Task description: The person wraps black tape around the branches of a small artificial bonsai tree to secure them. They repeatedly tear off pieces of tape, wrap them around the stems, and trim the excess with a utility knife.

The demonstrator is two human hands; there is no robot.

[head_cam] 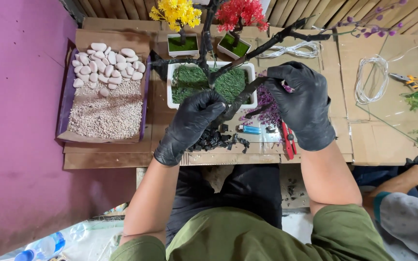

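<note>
Dark, tape-wrapped artificial tree (247,53), bare forked branches, rooted in white rect. pot (171,87) w/ green moss, centre of cardboard-covered table (344,145). Left hand (189,126), black glove, clamped on lower branch. Right hand (302,104), gloved too, gripping same branch higher up, beside purple foliage (267,112). Hands apart. Blue lighter (250,129), red cutters (288,141) just below; tray of white pebbles (106,60) to left.

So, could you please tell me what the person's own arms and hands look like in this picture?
Both the left hand and the right hand wear snug black disposable gloves, slightly glossy and wrinkled, ending at the wrists. The forearms are bare from there up. Short olive-green sleeves of a T-shirt cover the upper arms. No watch, bracelet or markings are visible.
</note>
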